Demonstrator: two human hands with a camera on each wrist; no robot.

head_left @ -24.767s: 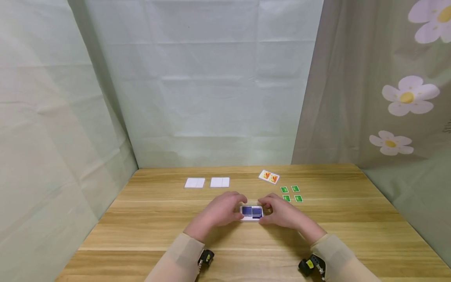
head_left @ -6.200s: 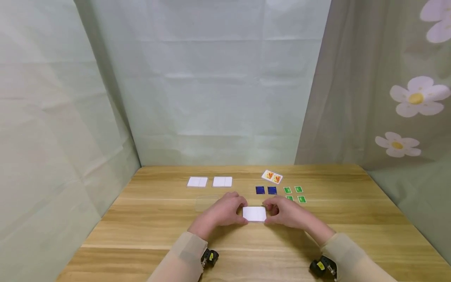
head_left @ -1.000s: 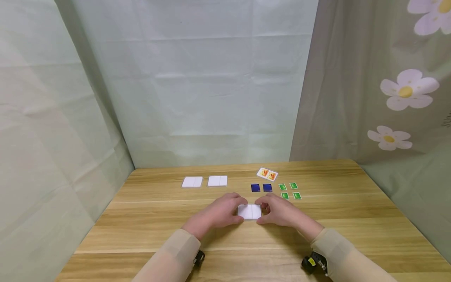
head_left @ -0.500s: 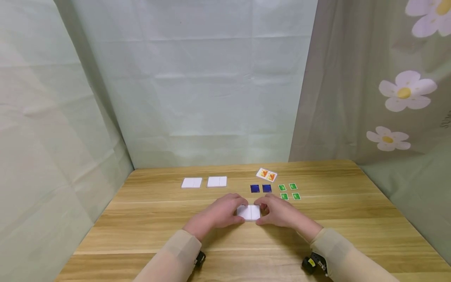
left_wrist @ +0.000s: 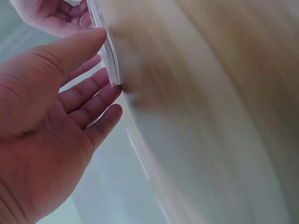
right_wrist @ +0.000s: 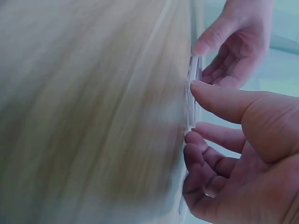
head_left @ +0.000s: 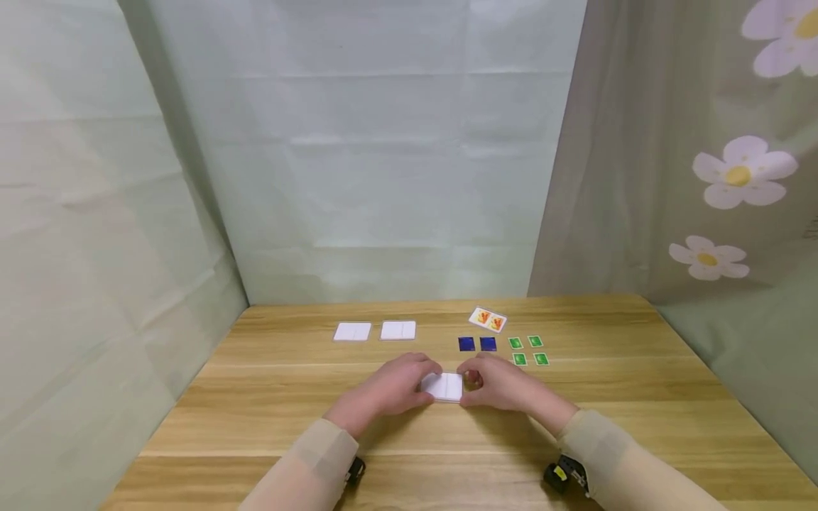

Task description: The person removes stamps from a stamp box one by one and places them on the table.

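Observation:
My left hand [head_left: 396, 385] and right hand [head_left: 501, 383] hold a thin stack of white, clear-edged cards [head_left: 442, 387] between them, just over the table. A line divides the top card's face into two halves. In the left wrist view the left thumb and fingers pinch one end of the card stack [left_wrist: 112, 63], whose layers show edge-on. The right thumb and fingertips grip the other end of the stack [right_wrist: 191, 107] in the right wrist view. Beyond the hands lie two dark blue squares [head_left: 466, 344] and several small green squares [head_left: 520, 360].
Two white cards [head_left: 352, 331] with dividing lines lie side by side at the back left of the wooden table [head_left: 287, 426]. A tilted card with two orange pictures [head_left: 488, 319] is at the back right. Cloth curtains [head_left: 383, 177] surround the table's back and sides.
Earliest, the stack showed blue squares; two now lie on the table. A clear sheet seen left of the left hand 6.2 s ago is gone. Lately, both hands shifted the stack slightly left.

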